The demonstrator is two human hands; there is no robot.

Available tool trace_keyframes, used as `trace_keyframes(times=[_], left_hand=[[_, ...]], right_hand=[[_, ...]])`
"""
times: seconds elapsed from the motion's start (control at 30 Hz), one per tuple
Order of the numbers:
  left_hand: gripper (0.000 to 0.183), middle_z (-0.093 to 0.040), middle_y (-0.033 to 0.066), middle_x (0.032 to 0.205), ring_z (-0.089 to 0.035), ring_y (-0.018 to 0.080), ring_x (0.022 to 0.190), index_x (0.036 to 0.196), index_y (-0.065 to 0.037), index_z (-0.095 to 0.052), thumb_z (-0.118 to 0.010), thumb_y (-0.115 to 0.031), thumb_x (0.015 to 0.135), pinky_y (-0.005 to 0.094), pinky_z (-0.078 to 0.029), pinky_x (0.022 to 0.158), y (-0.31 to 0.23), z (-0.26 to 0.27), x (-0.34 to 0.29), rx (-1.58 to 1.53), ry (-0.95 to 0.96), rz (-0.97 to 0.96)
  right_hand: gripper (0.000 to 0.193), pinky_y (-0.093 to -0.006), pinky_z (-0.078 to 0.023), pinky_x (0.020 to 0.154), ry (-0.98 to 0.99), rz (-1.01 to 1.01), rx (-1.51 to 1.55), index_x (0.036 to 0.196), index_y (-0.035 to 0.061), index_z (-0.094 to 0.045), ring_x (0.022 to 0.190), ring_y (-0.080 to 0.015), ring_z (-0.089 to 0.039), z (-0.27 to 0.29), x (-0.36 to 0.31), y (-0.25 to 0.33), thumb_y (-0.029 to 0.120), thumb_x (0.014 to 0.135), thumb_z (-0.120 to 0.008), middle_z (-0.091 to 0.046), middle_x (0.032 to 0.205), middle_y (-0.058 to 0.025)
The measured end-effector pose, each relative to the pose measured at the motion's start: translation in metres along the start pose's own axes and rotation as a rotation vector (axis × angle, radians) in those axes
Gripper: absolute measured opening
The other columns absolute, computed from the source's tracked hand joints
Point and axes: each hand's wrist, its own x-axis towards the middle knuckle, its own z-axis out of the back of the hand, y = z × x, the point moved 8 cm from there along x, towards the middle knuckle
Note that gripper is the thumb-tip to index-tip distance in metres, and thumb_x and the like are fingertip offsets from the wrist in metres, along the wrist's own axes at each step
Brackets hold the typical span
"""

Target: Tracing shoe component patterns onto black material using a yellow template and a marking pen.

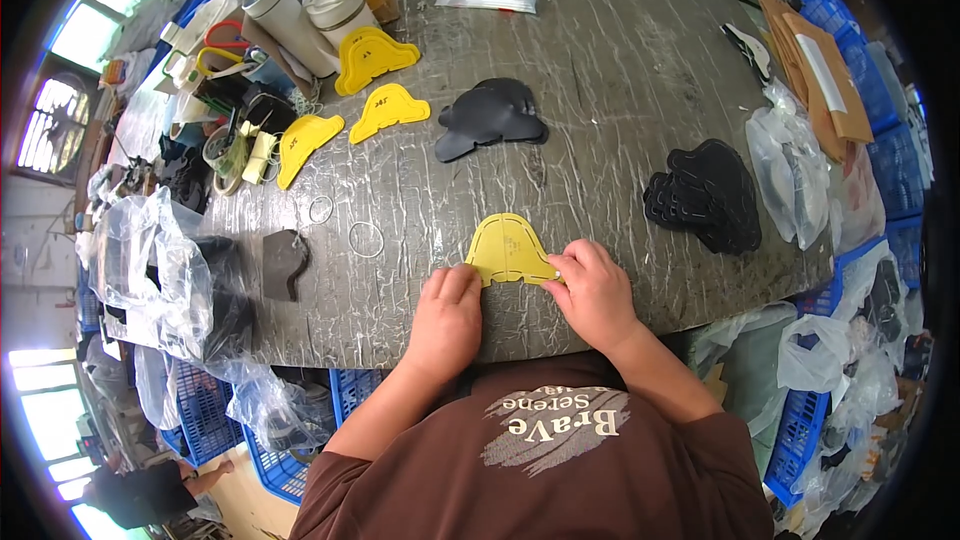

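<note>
A yellow bell-shaped template (507, 245) with slots along its curved edge lies at the near side of the table. My left hand (450, 312) has its fingers closed at the template's lower left corner. At the lower right corner, my right hand (596, 290) pinches the template between thumb and fingers. Beyond it rests a stack of smooth black cut pieces (492, 120). To the right sits a pile of black pieces with pale slot lines (705, 197). Three more yellow templates, one of them (388, 112) in the middle, are at the upper left.
Cups, scissors (225, 45) and tape rolls crowd the far left of the table (610, 90). A dark brown piece (285, 265) and two thin rings lie left. Plastic bags (790, 165) and cardboard line the right edge. Blue crates (205, 410) stand below; another person (140, 490) is lower left.
</note>
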Motion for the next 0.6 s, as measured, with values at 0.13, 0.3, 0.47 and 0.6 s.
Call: trace_keyframes(times=[0.13,0.3,0.47,0.6], left_hand=[[0.044,-0.054,0.0159,0.122,-0.052,0.0365,0.107,0.124,-0.005,-0.06,-0.065,-0.011,0.081,0.0445,-0.047,0.093,-0.021,-0.007,0.002,0.106,0.089,-0.028],[0.069,-0.044,0.016,0.14,-0.046,0.0434,0.115,0.137,-0.013,-0.054,-0.072,-0.044,0.078,0.0517,-0.044,0.097,-0.044,-0.013,0.001,0.187,0.244,-0.063],[0.081,-0.045,0.0177,0.141,-0.046,0.0475,0.116,0.14,-0.011,-0.052,-0.07,-0.054,0.075,0.0553,-0.043,0.1,-0.046,-0.019,0.002,0.224,0.293,-0.096],[0.085,-0.047,0.0201,0.139,-0.048,0.0506,0.117,0.14,-0.008,-0.051,-0.067,-0.06,0.074,0.0568,-0.045,0.1,-0.047,-0.023,0.0,0.283,0.333,-0.107]], right_hand=[[0.031,-0.0389,-0.051,0.072,-0.003,0.003,0.003,0.1,0.0035,-0.068,0.087,-0.0272,-0.06,-0.001,0.0,-0.001,0.012,0.072,-0.079,-0.056,0.093,-0.0073],[0.03,-0.0391,-0.052,0.072,0.0,-0.003,0.002,0.099,0.0048,-0.067,0.089,-0.0272,-0.06,-0.001,0.0,0.0,0.012,0.072,-0.078,-0.056,0.093,-0.0069],[0.028,-0.0399,-0.053,0.072,0.014,0.005,-0.016,0.098,0.0065,-0.067,0.09,-0.0274,-0.06,0.003,0.002,0.001,0.013,0.073,-0.078,-0.056,0.094,-0.0062],[0.023,-0.0398,-0.051,0.072,0.119,0.011,0.064,0.095,0.0034,-0.066,0.091,-0.0285,-0.06,0.006,0.016,-0.006,0.012,0.077,-0.076,-0.057,0.095,-0.0072]])
